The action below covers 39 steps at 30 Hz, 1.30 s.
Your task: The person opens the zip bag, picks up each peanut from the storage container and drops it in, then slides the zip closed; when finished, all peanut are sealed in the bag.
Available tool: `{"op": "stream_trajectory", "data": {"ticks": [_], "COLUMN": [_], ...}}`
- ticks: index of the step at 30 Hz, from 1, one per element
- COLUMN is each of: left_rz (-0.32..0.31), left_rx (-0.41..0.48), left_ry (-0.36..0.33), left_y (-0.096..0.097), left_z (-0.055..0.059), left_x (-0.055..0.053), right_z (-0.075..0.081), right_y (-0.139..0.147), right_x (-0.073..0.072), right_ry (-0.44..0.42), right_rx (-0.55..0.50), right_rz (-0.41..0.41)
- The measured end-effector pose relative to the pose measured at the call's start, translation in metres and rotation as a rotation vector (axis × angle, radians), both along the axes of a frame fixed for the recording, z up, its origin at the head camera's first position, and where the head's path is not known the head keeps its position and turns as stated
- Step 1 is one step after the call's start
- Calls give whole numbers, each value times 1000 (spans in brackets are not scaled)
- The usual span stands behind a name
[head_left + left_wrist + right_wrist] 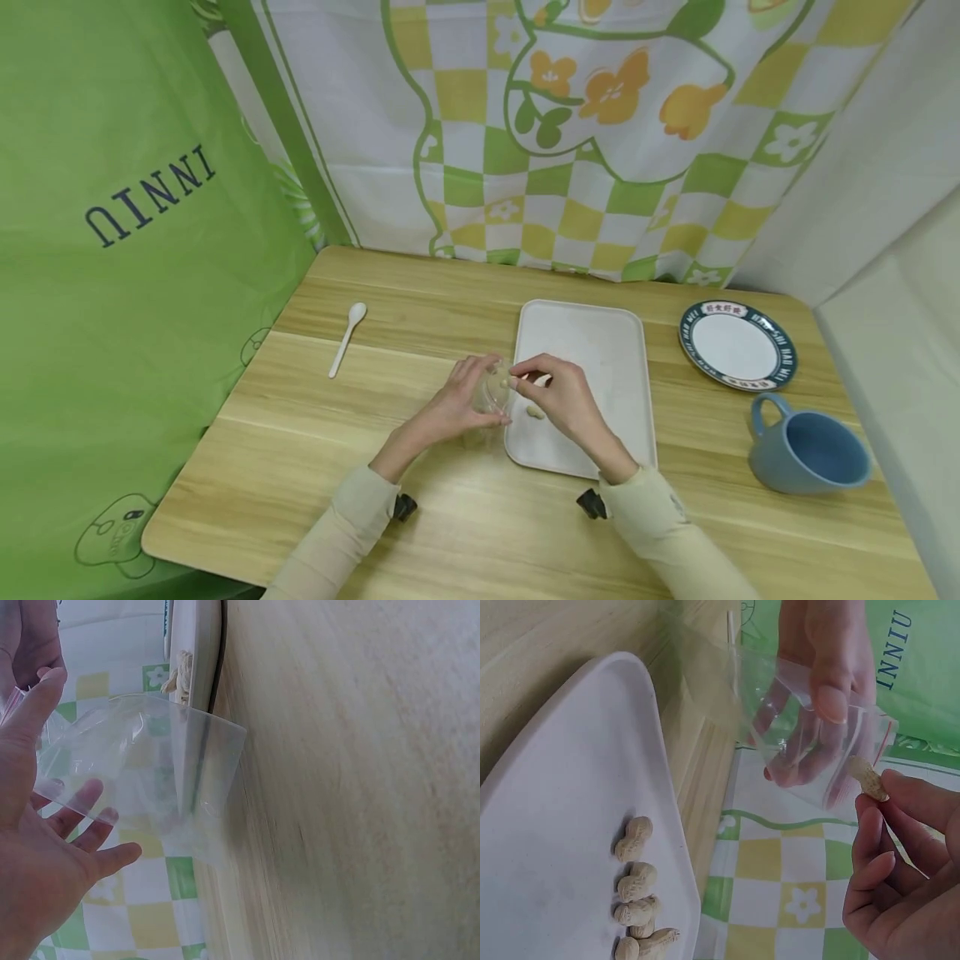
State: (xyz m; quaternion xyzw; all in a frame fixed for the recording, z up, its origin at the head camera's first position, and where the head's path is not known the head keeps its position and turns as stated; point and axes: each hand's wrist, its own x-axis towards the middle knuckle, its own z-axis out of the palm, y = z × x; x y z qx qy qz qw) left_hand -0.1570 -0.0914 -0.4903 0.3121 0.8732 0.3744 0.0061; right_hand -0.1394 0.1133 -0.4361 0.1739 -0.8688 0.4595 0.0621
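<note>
A clear plastic zip bag [169,735] with a red line along its mouth is held by my left hand [448,406]. The thumb lies on one side of the bag and the fingers spread behind it. My right hand [566,400] pinches one unshelled peanut [868,778] between thumb and fingertip, right at the mouth of the bag. Several more peanuts [636,883] lie in a row on the pale tray [570,772] beneath the right hand, mostly covered by that hand in the head view.
A white spoon [347,340] lies on the wooden table [420,287] at the left. To the right are a plate [735,346] with a dark green patterned rim and a blue mug [795,467]. Patterned cloth [555,192] hangs along the back edge.
</note>
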Motion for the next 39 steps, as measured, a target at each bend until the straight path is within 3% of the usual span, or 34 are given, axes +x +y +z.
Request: {"op": "stream_trajectory", "data": {"ticks": [14,19,23,26,31,39], "left_rz": [-14,4,26,38,40,31], "left_rx": [12,14,31,34,27,33], "left_ry": [29,25,29,38,44,26], "left_y": [0,-3,-7,-10,-15,-16], "left_z": [2,-1,-2,-1,-1,2], "left_x": [3,3,4,4,4,6], "right_z": [-5,7,11,2,-21,-48], "right_y": [-8,4,26,43,63,70], "right_x": [-1,-7,-22,-35,-50,-73], "right_ry": [89,142,130,93,-19,-126], "right_rx": [68,47,34,79,247,420], "right_rz": [99,35,-60,-80,-54,-44]}}
